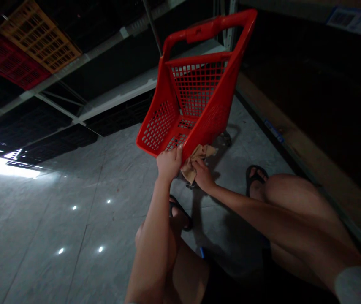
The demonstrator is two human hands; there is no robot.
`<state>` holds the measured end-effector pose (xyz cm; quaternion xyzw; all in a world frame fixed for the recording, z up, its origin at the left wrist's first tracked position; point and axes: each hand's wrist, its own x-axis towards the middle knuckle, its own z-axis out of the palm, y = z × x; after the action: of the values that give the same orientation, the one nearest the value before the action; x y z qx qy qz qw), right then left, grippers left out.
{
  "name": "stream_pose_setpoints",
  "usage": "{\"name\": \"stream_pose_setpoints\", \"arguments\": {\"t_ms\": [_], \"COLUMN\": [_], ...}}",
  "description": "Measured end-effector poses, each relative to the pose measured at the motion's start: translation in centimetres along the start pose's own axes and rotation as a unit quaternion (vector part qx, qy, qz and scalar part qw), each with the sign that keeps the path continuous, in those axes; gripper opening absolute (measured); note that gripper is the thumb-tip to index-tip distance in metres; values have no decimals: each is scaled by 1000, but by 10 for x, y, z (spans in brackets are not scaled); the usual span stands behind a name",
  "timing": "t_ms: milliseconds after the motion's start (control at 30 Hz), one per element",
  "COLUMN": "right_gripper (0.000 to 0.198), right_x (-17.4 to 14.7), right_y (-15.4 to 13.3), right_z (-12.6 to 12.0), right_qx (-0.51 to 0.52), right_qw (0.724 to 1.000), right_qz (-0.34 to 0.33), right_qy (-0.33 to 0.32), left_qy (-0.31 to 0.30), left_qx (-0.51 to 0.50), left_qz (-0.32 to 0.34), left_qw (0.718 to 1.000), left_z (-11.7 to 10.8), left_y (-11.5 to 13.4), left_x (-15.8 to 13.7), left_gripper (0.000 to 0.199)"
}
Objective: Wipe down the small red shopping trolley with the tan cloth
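Observation:
A red plastic shopping cart [207, 107] with lattice walls stands in front of me, its handle at the far end and its basket hollow toward me. My left hand [169, 162] is closed over the near rim of the basket. In my right hand [203, 175] is a crumpled tan cloth [188, 171], pressed against the outside of the cart's right wall near its lower corner. The fingers of that hand are partly covered by the cloth's folds. Below the basket, the cart's wheels show only in part.
Shelving [120, 99] runs along the left and back, with a yellow crate [39, 33] and a red crate [12, 61] on it. A dark shelf with a wooden beam [288, 139] borders the right. My sandalled feet [256, 177] rest on the grey concrete floor [82, 219].

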<state>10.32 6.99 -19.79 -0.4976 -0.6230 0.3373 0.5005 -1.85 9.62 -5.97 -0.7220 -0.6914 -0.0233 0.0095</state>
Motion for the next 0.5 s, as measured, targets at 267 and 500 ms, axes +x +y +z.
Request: {"name": "stream_pose_setpoints", "arguments": {"t_ms": [267,500], "right_gripper": [18,14], "right_x": [81,174], "right_y": [-55,-52], "right_z": [-38,-92], "right_qx": [22,3], "right_qw": [982,937], "right_qz": [-100,-142], "right_qy": [161,318], "left_qy": [-2,-2], "left_qx": [16,21], "left_qz": [1,5], "left_qw": [1000,1000], "left_z": [1,0], "left_y": [-4,-1], "left_x": [-1,-5], "left_gripper": [60,62]}}
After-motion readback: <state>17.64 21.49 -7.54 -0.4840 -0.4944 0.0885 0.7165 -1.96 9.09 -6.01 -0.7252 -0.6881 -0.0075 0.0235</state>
